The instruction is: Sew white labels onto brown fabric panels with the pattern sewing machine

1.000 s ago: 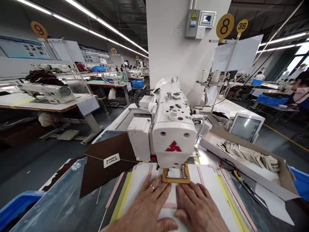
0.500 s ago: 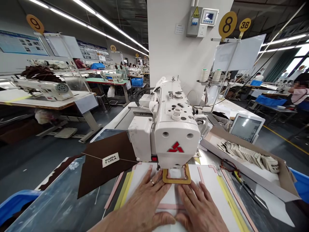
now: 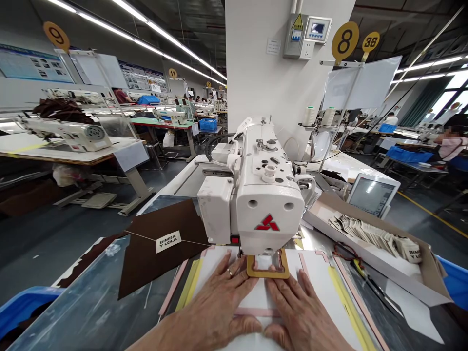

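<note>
Both of my hands lie flat on a white sheet [image 3: 252, 300] marked with pink and yellow strips, below the head of a white sewing machine [image 3: 269, 209]. My left hand [image 3: 224, 297] has its fingers spread, a ring on one, with fingertips at the left side of a tan rectangular clamp frame [image 3: 268, 274]. My right hand [image 3: 298, 302] rests open, its fingertips at the frame's lower right edge. The two thumbs point toward each other, slightly apart. Left of the sheet lies a brown fabric panel [image 3: 146, 263] bearing a cream label [image 3: 168, 242] with printed letters.
On the right stands a cardboard box [image 3: 387, 273] with a row of cream labels [image 3: 373, 234]. Thread snips [image 3: 365, 278] with yellow on the handle lie beside it, near a screen panel [image 3: 372, 197]. A blue bin [image 3: 29, 300] stands at lower left.
My right fingers have slid slightly up and left, with fingertips now inside the clamp frame's lower edge. My left hand stays nearly in place. The camera view has shifted a little.
</note>
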`<state>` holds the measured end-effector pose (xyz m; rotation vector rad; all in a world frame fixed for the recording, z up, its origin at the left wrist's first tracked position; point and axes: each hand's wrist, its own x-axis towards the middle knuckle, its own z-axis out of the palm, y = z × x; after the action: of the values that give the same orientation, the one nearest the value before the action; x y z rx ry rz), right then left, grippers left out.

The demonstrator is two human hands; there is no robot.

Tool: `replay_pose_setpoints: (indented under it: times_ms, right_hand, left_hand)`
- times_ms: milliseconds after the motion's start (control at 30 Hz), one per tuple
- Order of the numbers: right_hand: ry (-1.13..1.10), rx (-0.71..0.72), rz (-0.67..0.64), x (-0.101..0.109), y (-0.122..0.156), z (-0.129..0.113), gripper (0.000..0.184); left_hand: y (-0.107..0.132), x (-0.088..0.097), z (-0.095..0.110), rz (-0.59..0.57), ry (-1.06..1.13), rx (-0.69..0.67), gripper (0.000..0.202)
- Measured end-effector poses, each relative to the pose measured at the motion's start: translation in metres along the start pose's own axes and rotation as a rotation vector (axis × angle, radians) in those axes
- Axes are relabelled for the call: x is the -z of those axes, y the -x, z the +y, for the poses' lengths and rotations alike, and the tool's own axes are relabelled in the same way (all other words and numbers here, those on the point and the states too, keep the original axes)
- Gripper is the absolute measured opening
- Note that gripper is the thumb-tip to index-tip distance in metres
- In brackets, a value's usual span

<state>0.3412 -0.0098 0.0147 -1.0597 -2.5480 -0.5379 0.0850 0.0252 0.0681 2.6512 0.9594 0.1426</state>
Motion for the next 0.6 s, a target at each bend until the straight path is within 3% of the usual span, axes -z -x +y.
replay_pose_setpoints:
  times_ms: [200,367,600]
  right_hand:
    - [-0.061,-0.027,-0.042,-0.006,0.003,-0.001,0.077]
    - [-0.159,-0.014,-0.163,-0.012,0.004,0.004,0.094]
    - [-0.215,-0.074,-0.215,-0.001,0.002,0.016,0.095]
  left_hand:
    - [0.0,-0.001,-0.002,0.019,0.032,0.006,0.09]
    - [0.002,0.0,-0.004,0.013,0.034,-0.016,0.086]
    - [0.0,-0.002,-0.002,0.007,0.033,0.029,0.087]
